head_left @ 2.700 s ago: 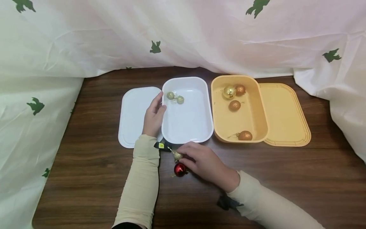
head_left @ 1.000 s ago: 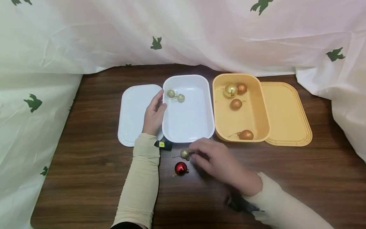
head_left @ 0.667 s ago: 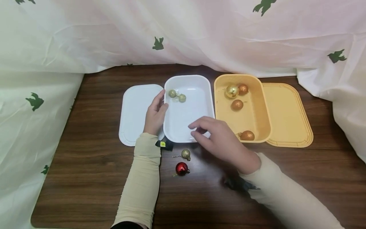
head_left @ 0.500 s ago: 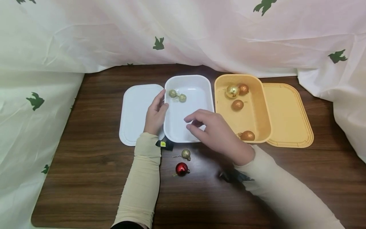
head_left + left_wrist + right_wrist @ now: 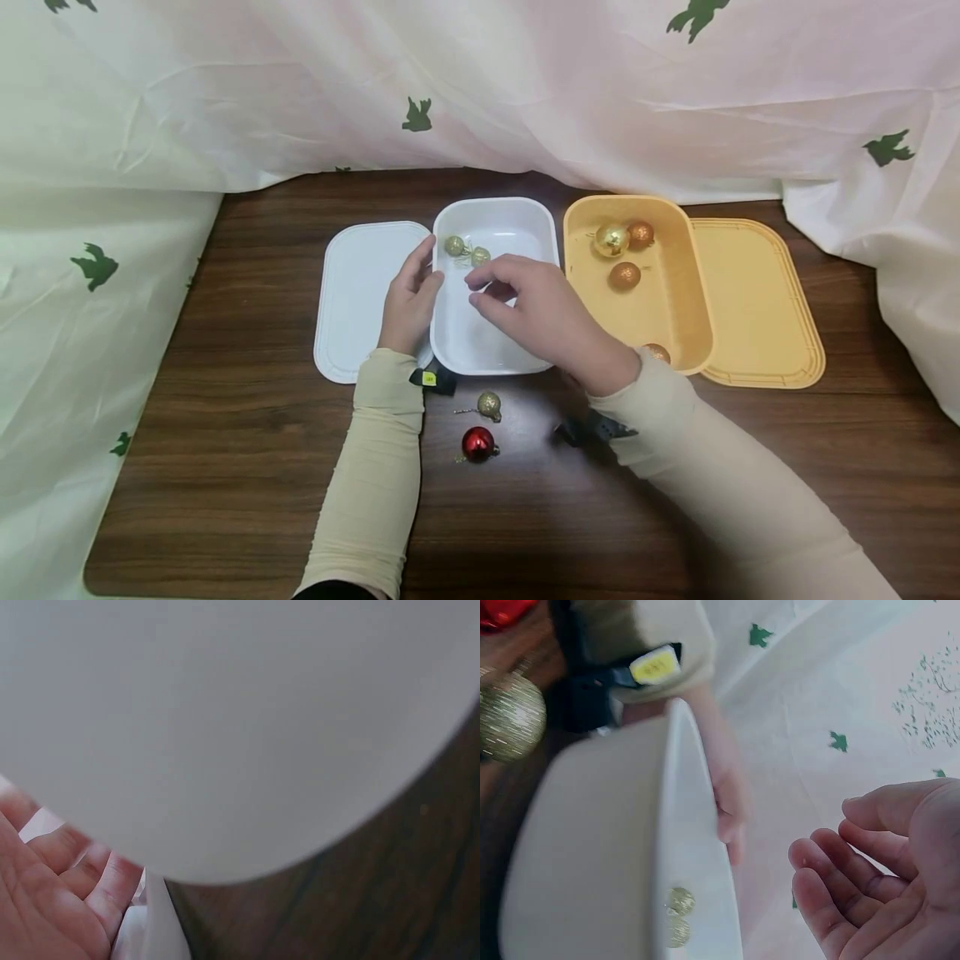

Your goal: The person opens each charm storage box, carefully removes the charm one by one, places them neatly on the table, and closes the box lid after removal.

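Against the left side of the white box point(image 5: 517, 362) rests my left hand point(image 5: 408, 304), fingers extended along its rim. My right hand point(image 5: 536, 312) hovers over that box with fingers loosely bent; the right wrist view shows nothing between thumb and fingertips. Inside the box, near its left wall, lie two small gold glitter baubles point(image 5: 454, 245). On the table in front are another gold glitter bauble point(image 5: 489, 405), its string pointing left, and a shiny red bauble point(image 5: 477, 444). The left wrist view is mostly filled by the pale box wall point(image 5: 225, 750).
A yellow box point(image 5: 678, 292) beside the white one holds a shiny gold bauble point(image 5: 611, 240) and several orange baubles point(image 5: 624, 276), one partly hidden by my right arm. A white lid point(image 5: 352, 300) lies left, a yellow lid point(image 5: 753, 304) right. Bird-patterned cloth point(image 5: 487, 75) borders the dark table point(image 5: 240, 417).
My right hand has left the gold glitter bauble on the table, which now sits slightly further right, and moved up and left over the white box. My left hand has stayed in place.
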Tool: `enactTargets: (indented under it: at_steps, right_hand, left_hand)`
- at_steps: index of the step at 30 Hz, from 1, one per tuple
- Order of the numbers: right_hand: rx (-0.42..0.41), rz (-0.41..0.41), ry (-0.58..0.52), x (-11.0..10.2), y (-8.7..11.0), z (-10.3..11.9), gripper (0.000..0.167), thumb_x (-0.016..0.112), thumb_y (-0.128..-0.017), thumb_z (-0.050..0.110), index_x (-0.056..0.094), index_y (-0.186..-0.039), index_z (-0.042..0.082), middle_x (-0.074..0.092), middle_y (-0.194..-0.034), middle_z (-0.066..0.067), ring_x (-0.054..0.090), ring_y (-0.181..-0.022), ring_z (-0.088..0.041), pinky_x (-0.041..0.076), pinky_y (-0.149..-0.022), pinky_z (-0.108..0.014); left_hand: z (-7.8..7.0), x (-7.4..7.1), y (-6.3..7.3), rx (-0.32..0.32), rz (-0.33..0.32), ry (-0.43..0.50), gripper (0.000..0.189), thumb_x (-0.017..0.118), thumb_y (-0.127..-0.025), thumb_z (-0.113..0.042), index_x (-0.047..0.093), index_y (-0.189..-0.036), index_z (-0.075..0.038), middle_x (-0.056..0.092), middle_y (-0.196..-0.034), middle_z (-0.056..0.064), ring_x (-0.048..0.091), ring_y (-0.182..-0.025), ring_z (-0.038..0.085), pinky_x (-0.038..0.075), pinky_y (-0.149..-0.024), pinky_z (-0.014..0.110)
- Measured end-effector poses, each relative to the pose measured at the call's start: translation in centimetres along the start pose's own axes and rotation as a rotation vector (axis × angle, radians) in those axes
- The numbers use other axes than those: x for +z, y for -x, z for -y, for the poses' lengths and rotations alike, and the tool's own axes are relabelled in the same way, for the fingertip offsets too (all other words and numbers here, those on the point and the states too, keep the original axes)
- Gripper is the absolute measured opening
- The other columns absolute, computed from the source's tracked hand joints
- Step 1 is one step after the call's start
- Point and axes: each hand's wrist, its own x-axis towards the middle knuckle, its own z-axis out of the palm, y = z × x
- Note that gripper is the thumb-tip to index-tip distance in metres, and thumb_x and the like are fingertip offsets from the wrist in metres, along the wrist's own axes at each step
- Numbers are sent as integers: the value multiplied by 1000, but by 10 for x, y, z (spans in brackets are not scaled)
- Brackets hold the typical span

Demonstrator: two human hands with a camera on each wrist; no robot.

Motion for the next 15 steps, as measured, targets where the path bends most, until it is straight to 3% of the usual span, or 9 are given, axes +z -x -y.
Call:
enactTargets:
  at_steps: [8, 15]
  right_hand:
    - [46, -94, -80, -7, -24, -2, 19, 70, -94, 11, 74, -110, 3, 74, -106, -6, 67, -92, -16, 55, -85, -31]
    - [51, -190, -233, 12, -47, -17, 16, 70, -93, 7, 74, -108, 2, 75, -102, -8, 66, -87, -15, 55, -80, -25]
  left_hand:
    - [0, 2, 0, -4, 1, 6, 51, 49, -102, -20, 45, -152, -30, 50, -150, 0, 56, -129, 18, 53, -100, 35]
    - [0, 2, 1, -21, -8, 9, 51, 50, -101, -20, 45, -151, -31, 51, -149, 0, 56, -128, 18, 54, -99, 34]
